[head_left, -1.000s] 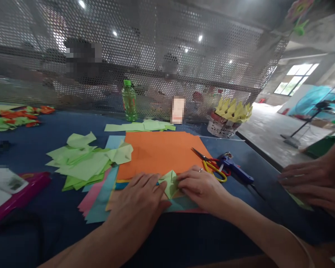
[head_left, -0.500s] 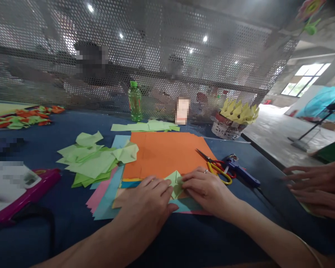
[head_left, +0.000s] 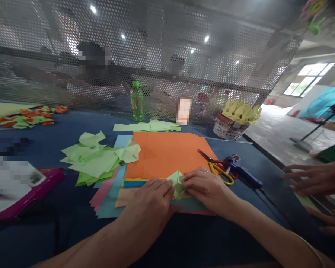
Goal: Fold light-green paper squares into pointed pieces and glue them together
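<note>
A small folded piece of light green paper (head_left: 178, 184) lies over the near edge of a stack of orange paper (head_left: 170, 152). My left hand (head_left: 156, 197) is closed on its left side, the fingers pressed together. At its right side, my right hand (head_left: 205, 186), with a ring, pinches the edge. My fingertips hide both side corners. Pink and light blue sheets (head_left: 108, 201) stick out under the orange stack. Loose green paper pieces (head_left: 97, 160) are heaped to the left. Scissors (head_left: 220, 169) with yellow and red handles rest at the stack's right edge.
A blue glue gun (head_left: 244, 173) lies right of the scissors. Behind are a green bottle (head_left: 137, 102), green strips (head_left: 147, 126) and a basket (head_left: 230, 128) with yellow paper points. A magenta-edged object (head_left: 30, 191) is at left. Another person's hands (head_left: 318, 182) hold green paper at right.
The view has shifted slightly, so things sit a little further right. My hands stay on the folded green paper. The other person's hands at right have moved apart.
</note>
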